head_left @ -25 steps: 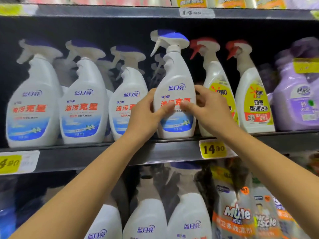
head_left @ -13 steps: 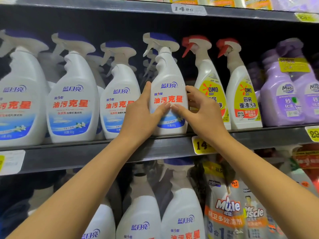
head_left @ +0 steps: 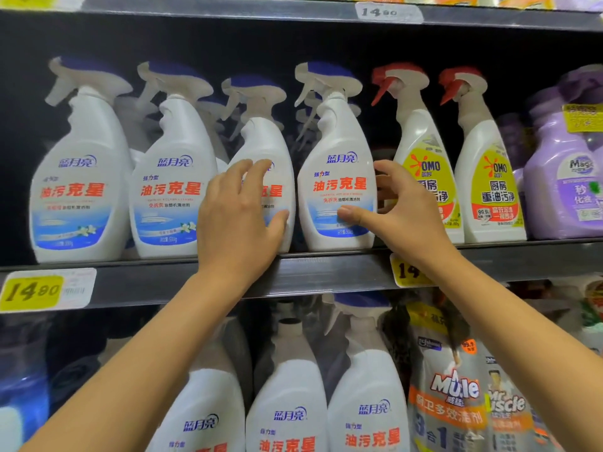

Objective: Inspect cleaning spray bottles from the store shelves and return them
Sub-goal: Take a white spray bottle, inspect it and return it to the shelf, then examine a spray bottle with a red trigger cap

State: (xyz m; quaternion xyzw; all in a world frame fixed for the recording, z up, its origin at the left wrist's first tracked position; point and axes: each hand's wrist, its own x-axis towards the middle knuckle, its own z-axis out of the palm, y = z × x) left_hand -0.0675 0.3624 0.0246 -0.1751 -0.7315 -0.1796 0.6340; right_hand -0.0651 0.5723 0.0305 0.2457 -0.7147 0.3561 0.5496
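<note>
Carefully, hands apart, the left hand (head_left: 238, 220) grips one spray bottle (head_left: 264, 138), the right hand (head_left: 401, 210) cups its neighbour (head_left: 339, 184); each should stand upright, label outward.

Your forearms (head_left: 146, 353) are bare from below the shelf rail (head_left: 326, 272) up to the wrists. Above that rail, your left grip (head_left: 238, 220) and right grip (head_left: 401, 210) are bare too, and the right thumbnail is cut short.

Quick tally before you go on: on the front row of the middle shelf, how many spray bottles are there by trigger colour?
Blue-trigger bottles: 4
Red-trigger bottles: 2
Total: 6
</note>
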